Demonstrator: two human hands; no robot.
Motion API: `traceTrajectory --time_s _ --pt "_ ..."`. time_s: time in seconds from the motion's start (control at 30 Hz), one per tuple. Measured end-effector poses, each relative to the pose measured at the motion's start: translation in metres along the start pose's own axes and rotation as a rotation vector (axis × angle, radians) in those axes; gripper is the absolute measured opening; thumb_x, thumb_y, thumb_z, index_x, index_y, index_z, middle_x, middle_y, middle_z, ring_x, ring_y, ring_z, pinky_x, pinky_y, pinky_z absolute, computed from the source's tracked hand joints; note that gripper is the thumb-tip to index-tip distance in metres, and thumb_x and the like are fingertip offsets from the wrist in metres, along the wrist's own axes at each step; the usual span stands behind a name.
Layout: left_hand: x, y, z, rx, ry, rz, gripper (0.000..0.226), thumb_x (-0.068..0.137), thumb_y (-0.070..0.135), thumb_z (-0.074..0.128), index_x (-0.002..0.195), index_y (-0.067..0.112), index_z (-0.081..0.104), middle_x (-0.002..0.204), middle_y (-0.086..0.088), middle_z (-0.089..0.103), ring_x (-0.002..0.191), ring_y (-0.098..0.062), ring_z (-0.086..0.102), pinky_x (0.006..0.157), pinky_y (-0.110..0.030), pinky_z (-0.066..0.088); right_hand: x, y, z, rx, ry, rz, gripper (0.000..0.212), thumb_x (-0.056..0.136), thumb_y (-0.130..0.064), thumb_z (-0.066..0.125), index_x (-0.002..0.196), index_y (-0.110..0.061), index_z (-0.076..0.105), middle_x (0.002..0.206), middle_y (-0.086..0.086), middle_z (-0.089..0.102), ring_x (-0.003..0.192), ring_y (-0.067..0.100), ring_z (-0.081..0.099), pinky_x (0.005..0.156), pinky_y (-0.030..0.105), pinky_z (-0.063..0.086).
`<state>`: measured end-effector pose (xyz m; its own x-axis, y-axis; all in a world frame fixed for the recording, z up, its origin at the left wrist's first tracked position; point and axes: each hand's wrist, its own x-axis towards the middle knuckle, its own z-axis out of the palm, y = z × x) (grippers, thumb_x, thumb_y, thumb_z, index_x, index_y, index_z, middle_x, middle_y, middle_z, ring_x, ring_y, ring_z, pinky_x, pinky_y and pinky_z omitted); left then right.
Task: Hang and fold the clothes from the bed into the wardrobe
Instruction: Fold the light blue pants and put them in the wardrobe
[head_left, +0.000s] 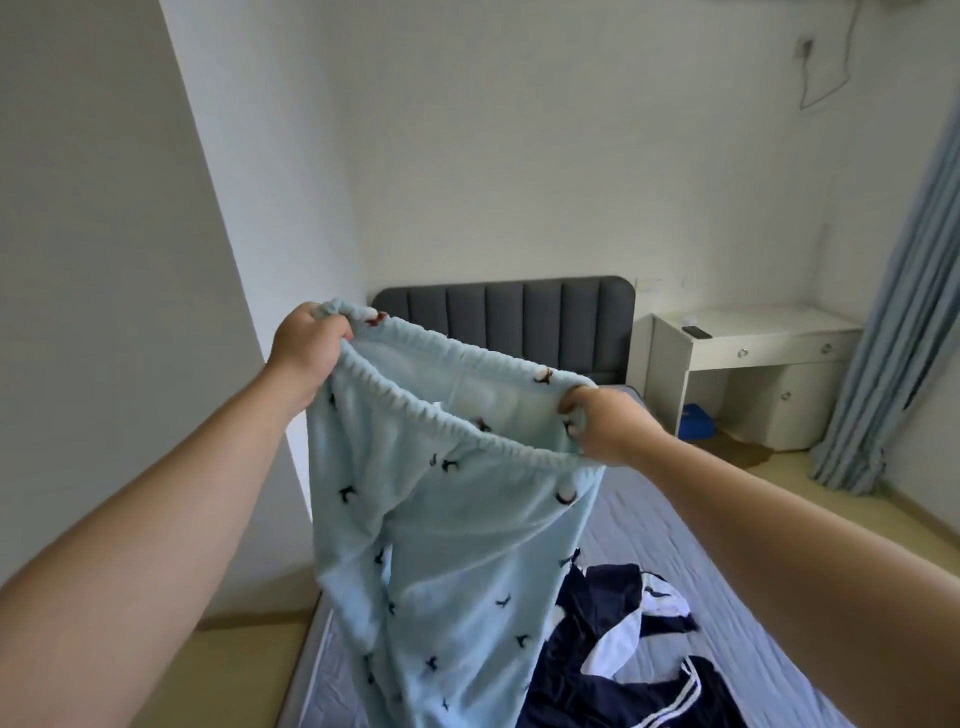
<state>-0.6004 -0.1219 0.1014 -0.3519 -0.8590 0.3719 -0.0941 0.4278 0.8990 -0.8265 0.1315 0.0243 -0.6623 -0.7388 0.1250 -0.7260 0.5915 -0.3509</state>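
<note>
Two grips up: your left grip (306, 348) curled tight round one end of the waistband of the light blue fleece pyjama trousers with small dark prints (452, 545), your right grip (602, 431) pinched the other end. Trousers hung over the blue-sheeted bed (675, 540), beside navy-and-white striped clothes (613, 654) lying there.

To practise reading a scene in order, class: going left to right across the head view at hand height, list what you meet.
In order: left hand → pale blue trousers, held by the waistband → right hand → white desk → blue curtain.
</note>
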Motion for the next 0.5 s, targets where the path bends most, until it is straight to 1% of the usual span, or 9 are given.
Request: traceTrajectory --time_s 0.03,0.1,0.17,0.23,0.3,0.33,0.4,0.47,0.5 --pt "0.004 0.003 0.000 0.099 -0.017 0.028 0.013 0.061 0.023 0.053 0.069 0.020 0.062 0.065 0.006 0.060 0.064 -0.016 0.054 0.057 -0.027 0.040 0.008 -0.003 -0.012 0.092 0.011 0.034 0.034 0.086 -0.009 0.053 0.108 -0.033 0.061 0.099 0.000 0.062 0.066 0.017 0.063 0.053 0.030 0.054" --pt "0.014 0.011 -0.003 0.274 -0.026 0.077 0.002 0.071 0.018 0.056 0.070 0.019 0.057 0.069 0.003 0.057 0.063 -0.012 0.050 0.053 -0.028 0.034 0.022 -0.008 -0.037 0.266 0.093 0.117 0.032 0.086 0.000 0.050 0.096 -0.025 0.069 0.092 0.001 0.064 0.056 0.024 0.069 0.045 0.031 0.057" --pt "0.024 0.018 -0.009 0.442 -0.002 0.132 0.015 0.078 0.010 0.055 0.065 0.017 0.051 0.066 0.001 0.054 0.062 -0.015 0.049 0.050 -0.028 0.030 0.032 -0.012 -0.062 0.400 0.186 0.176 0.033 0.089 0.001 0.049 0.086 -0.022 0.074 0.089 0.003 0.065 0.049 0.027 0.069 0.043 0.030 0.056" --pt "0.030 0.023 -0.018 0.612 0.009 0.202 0.014 0.079 0.008 0.053 0.066 0.013 0.051 0.067 0.000 0.055 0.066 -0.025 0.051 0.051 -0.028 0.032 0.039 -0.015 -0.084 0.411 0.249 0.175 0.034 0.090 0.000 0.049 0.081 -0.021 0.074 0.087 0.004 0.065 0.048 0.027 0.069 0.043 0.031 0.057" --pt "0.029 0.029 -0.025 0.655 -0.019 0.254 0.012 0.076 0.005 0.053 0.074 0.017 0.056 0.077 0.001 0.060 0.076 -0.026 0.055 0.059 -0.029 0.038 0.044 -0.018 -0.101 0.365 0.291 0.168 0.035 0.089 0.000 0.046 0.082 -0.019 0.074 0.084 0.006 0.064 0.051 0.028 0.069 0.047 0.036 0.060" --pt "0.025 0.030 -0.026 0.638 -0.072 0.291 0.019 0.075 0.001 0.053 0.077 0.020 0.057 0.084 0.002 0.063 0.079 -0.025 0.056 0.063 -0.030 0.040 0.045 -0.020 -0.107 0.330 0.305 0.161 0.035 0.088 0.001 0.044 0.085 -0.017 0.074 0.082 0.009 0.065 0.054 0.029 0.069 0.050 0.039 0.061" --pt "0.016 0.035 -0.024 0.580 -0.283 0.388 0.032 0.070 -0.008 0.048 0.076 0.024 0.051 0.093 -0.002 0.066 0.080 -0.027 0.058 0.065 -0.032 0.044 0.045 -0.025 -0.114 0.216 0.321 0.130 0.031 0.085 0.001 0.043 0.089 -0.013 0.071 0.082 0.012 0.067 0.059 0.027 0.069 0.055 0.039 0.061" --pt "0.000 0.041 -0.018 0.523 -0.509 0.429 0.041 0.066 -0.013 0.041 0.074 0.027 0.045 0.097 -0.011 0.065 0.073 -0.023 0.052 0.061 -0.030 0.043 0.044 -0.030 -0.115 0.114 0.353 0.092 0.023 0.081 -0.004 0.045 0.092 -0.011 0.065 0.092 0.010 0.066 0.065 0.019 0.060 0.054 0.031 0.052" --pt "-0.007 0.044 -0.014 0.522 -0.587 0.432 0.043 0.064 -0.013 0.038 0.074 0.028 0.045 0.101 -0.014 0.064 0.068 -0.020 0.048 0.058 -0.028 0.041 0.043 -0.032 -0.114 0.093 0.365 0.077 0.024 0.081 -0.007 0.047 0.099 -0.011 0.062 0.101 0.008 0.062 0.070 0.016 0.056 0.057 0.028 0.047"
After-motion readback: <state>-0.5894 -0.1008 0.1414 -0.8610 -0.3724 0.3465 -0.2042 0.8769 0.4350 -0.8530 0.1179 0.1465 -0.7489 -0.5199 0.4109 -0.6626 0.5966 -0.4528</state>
